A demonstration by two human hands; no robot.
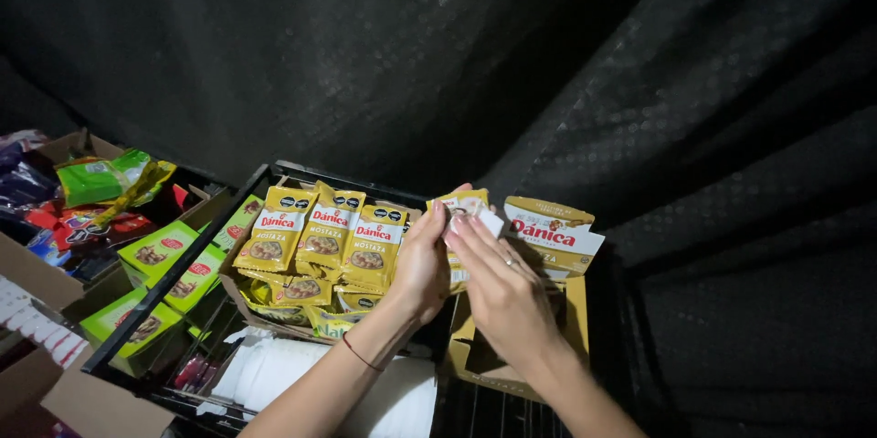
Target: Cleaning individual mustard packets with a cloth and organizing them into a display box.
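- A yellow sachet (461, 210) is gripped between the left hand (422, 264) and the right hand (501, 290), both closed on it with fingertips meeting at its upper edge; most of the sachet is hidden behind the fingers.
- The sachet is held just above an open cardboard display box (557, 246) with a yellow and white flap, which stands at the right side of a black wire crate (137, 324).
- A thin band is worn on the left wrist, and what appears to be a ring is seen on a right finger, though the light is too dim to be sure.
- A row of matching yellow sachets (324, 232) is stood upright in a second cardboard tray just left of the hands, with more lying beneath them.
- Green boxes (169, 264) are stacked along the crate's left rim.
- White packets (274, 369) are lying below the left forearm.
- Black cloth (411, 54) is hung behind everything.
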